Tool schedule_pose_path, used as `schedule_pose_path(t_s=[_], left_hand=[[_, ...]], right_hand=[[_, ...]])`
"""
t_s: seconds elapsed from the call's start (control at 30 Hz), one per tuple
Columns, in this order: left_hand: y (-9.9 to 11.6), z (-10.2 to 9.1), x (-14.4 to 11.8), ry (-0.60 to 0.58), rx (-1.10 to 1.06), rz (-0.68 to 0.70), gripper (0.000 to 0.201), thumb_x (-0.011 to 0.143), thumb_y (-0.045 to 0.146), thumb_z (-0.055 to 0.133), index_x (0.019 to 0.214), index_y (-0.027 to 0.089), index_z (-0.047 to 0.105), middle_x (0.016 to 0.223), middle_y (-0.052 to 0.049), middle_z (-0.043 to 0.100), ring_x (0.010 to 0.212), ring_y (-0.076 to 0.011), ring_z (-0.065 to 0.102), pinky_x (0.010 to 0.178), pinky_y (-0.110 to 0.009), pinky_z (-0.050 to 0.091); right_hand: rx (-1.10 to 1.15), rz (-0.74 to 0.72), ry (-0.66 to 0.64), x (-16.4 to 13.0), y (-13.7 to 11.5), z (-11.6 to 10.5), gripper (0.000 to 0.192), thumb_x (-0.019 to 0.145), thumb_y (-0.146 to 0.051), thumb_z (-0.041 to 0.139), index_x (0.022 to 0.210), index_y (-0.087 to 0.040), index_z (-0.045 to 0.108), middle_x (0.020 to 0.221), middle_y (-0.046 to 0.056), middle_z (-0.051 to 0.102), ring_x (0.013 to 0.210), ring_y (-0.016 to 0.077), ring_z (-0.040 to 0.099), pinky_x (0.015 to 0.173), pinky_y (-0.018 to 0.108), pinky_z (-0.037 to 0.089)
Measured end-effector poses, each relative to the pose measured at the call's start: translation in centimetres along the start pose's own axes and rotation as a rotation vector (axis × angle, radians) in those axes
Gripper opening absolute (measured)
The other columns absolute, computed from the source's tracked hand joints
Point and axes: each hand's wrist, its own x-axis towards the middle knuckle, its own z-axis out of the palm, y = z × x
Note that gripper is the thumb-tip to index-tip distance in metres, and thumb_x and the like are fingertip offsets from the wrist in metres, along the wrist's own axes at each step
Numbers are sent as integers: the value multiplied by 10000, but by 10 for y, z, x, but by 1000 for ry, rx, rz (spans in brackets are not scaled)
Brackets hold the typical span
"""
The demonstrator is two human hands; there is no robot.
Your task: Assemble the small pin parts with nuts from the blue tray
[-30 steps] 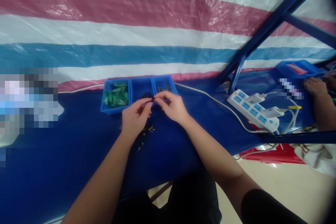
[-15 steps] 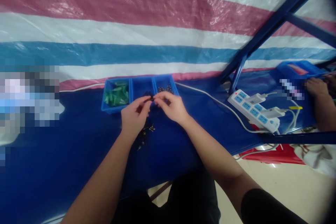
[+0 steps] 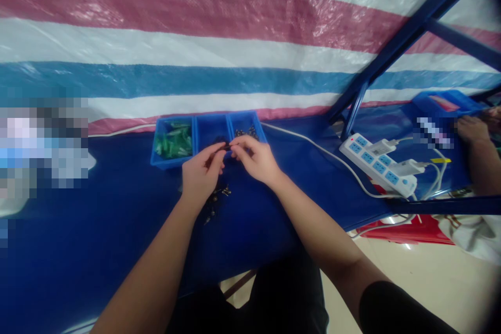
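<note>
My left hand [image 3: 200,175] and my right hand [image 3: 254,157] meet over the near edge of a blue three-part tray [image 3: 174,162], their fingertips pinched together on a small dark part [image 3: 227,147]. The tray's left compartment holds green pieces [image 3: 173,141]. Its right compartment holds small dark parts [image 3: 246,132]. What lies in the middle compartment is mostly hidden by my fingers. A little heap of dark metal parts [image 3: 216,201] lies on the blue table cover just below my left hand.
A white power strip [image 3: 378,163] with plugs and white cables lies to the right. A blue metal frame [image 3: 376,70] rises behind it. Another person's hand [image 3: 472,129] rests at the far right by a blue bin [image 3: 442,102]. A striped tarp hangs behind the table.
Both hands have stayed at the tray's near edge with only slight finger movement. The view has shifted a touch.
</note>
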Motion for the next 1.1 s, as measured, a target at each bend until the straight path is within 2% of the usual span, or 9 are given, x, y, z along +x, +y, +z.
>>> schedule_pose_path(t_s=[0.33,0.63,0.77,1.1], left_hand=[[2,0,0,8,12,-2,341,929,398,640,1188,202,743,691,11,701,535,-82,630,634,-203,550],[3,-1,0,23,15,3,295,932,386,634,1133,211,760,678,14,693,535,-81,630,617,-198,535],[2,-1,0,43,10,10,283,941,384,620,1121,213,758,682,13,691,544,-87,637,598,-199,522],[2,-2,0,14,20,13,258,938,364,625,1102,224,767,667,20,687,544,-83,634,632,-207,530]], right_hand=[[-7,27,-47,-1,-3,0,253,1021,-413,517,1054,-200,648,837,10,721,711,111,678,706,239,539],[32,34,-59,-1,0,1,253,1009,-402,549,1094,-197,671,826,6,725,684,106,688,699,236,561],[14,30,-39,-1,2,3,270,982,-401,598,1146,-203,682,821,6,737,672,110,693,707,250,577],[-75,-26,32,-1,-2,-2,246,970,-415,618,1071,-226,740,869,15,757,690,120,700,720,269,587]])
